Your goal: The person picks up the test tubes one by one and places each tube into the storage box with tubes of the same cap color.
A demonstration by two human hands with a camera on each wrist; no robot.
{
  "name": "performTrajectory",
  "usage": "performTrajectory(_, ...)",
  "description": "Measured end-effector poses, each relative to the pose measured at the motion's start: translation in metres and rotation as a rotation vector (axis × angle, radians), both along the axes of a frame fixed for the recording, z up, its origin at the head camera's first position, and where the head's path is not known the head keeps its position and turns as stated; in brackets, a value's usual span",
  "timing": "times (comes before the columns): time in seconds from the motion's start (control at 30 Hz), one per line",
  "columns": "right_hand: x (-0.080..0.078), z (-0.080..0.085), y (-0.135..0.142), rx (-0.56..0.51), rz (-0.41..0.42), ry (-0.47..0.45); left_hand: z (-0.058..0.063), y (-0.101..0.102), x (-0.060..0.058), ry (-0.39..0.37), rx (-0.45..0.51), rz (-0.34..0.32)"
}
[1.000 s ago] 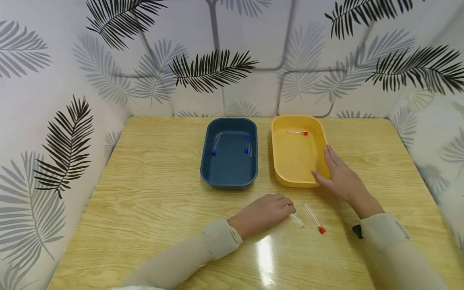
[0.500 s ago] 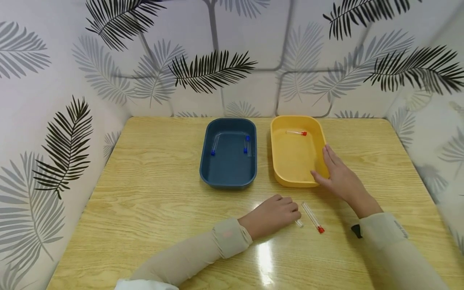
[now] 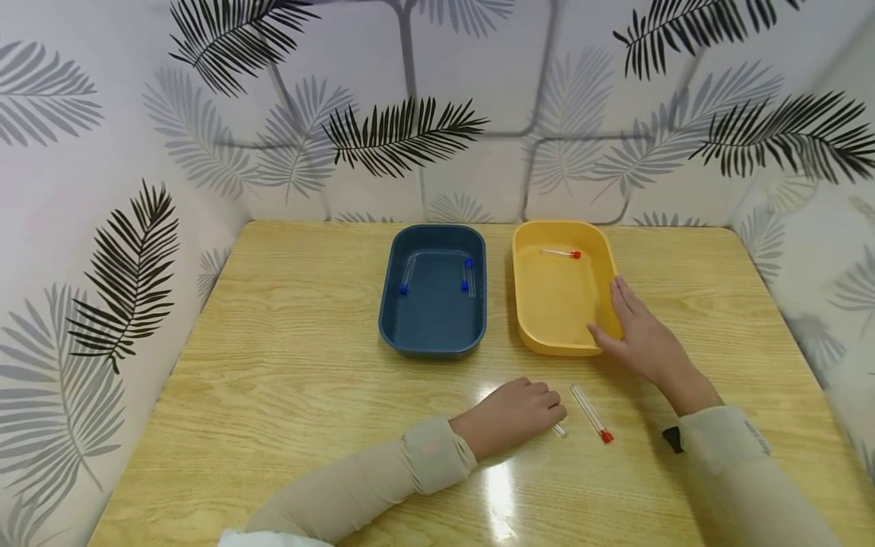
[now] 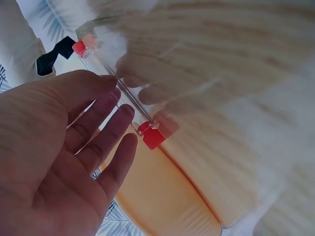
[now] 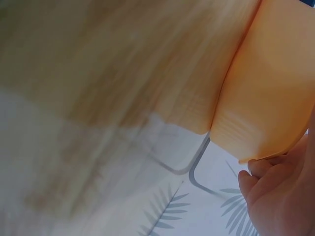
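Observation:
My left hand point(image 3: 513, 416) is over the table in front of the yellow bin point(image 3: 557, 350), thumb and fingertips pinching a clear test tube point(image 4: 133, 98). The red cap of that tube point(image 4: 151, 136) shows in the left wrist view; from the head, only the clear end point(image 3: 560, 431) sticks out. A second red-capped test tube point(image 3: 590, 412) lies on the wood just to the right. My right hand point(image 3: 645, 342) rests at the bin's near right corner, fingers straight along the side wall and thumb over the rim. In the right wrist view its fingertips touch the orange-yellow wall point(image 5: 266, 83).
One red-capped tube point(image 3: 562, 254) lies inside the yellow bin. To its left stands a dark blue bin point(image 3: 432, 351) holding several blue-capped tubes point(image 3: 405, 277). Leaf-patterned cloth point(image 3: 465, 175) walls the back and sides of the wooden table point(image 3: 294, 365).
My left hand has moved right and slightly nearer the body, over the tube, so less of the tube's clear end shows. The right hand stays at the bin.

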State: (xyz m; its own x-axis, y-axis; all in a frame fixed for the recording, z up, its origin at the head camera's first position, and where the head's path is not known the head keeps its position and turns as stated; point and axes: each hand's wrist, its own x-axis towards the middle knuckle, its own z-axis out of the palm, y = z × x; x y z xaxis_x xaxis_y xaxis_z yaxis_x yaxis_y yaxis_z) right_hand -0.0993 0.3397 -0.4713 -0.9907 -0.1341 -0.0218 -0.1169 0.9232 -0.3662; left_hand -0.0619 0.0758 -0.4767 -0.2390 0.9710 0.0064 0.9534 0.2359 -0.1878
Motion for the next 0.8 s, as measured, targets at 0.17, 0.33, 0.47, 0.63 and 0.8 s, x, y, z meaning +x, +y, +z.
performTrajectory(0.17,0.0,-0.0007,0.0005,0.001,-0.001,0.003,-0.001,0.0006,0.0011,0.009,-0.01,0.007)
performTrajectory(0.33,-0.0001,-0.0003,0.0004,-0.003,-0.002,-0.001,0.0,-0.0002,0.0011,0.026,0.006,0.003)
performTrajectory(0.47,0.0,-0.0004,0.0002,-0.005,-0.005,-0.002,-0.0002,-0.0004,0.0012,0.033,0.01,0.001)
performTrajectory(0.63,0.0001,-0.0004,-0.0002,-0.009,-0.002,0.012,-0.0015,-0.0007,0.0005,0.034,0.044,-0.012)
performTrajectory(0.8,0.0,-0.0005,-0.0007,-0.01,-0.002,0.022,0.0007,-0.002,-0.0033,-0.03,0.138,-0.022)
